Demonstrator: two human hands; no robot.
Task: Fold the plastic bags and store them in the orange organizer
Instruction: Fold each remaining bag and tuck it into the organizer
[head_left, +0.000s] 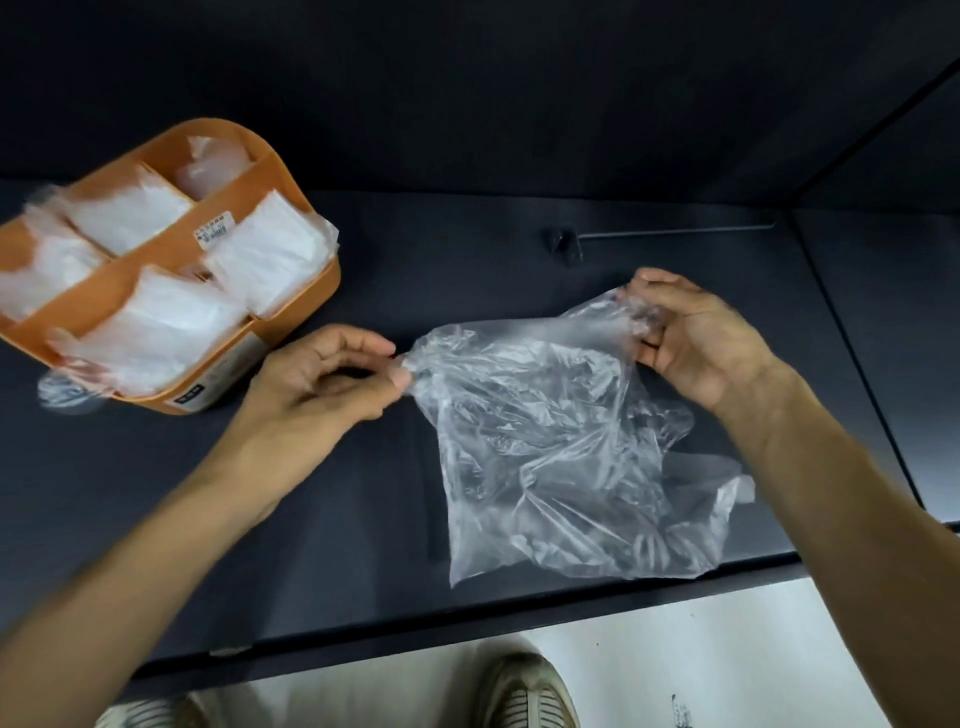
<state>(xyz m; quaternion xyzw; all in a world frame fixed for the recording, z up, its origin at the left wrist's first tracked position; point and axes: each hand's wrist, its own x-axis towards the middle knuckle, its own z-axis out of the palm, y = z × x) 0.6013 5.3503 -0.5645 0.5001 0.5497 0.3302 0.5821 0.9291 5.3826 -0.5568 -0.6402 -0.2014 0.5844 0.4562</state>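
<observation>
Crinkled clear plastic bag (561, 447), pinched taut between left hand (322, 379) and right hand (696, 338); orange organizer (156, 270) of folded bags beyond left hand.

arms: bare to elbows, no sleeves, no watch/rings
shoes (524, 691): pale beige/grey sneakers w/ ribbed toe stripes, both blurry

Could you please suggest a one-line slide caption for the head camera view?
Both hands, left hand and right hand, pinch a crumpled clear plastic bag beside the bag-filled orange organizer.
</observation>
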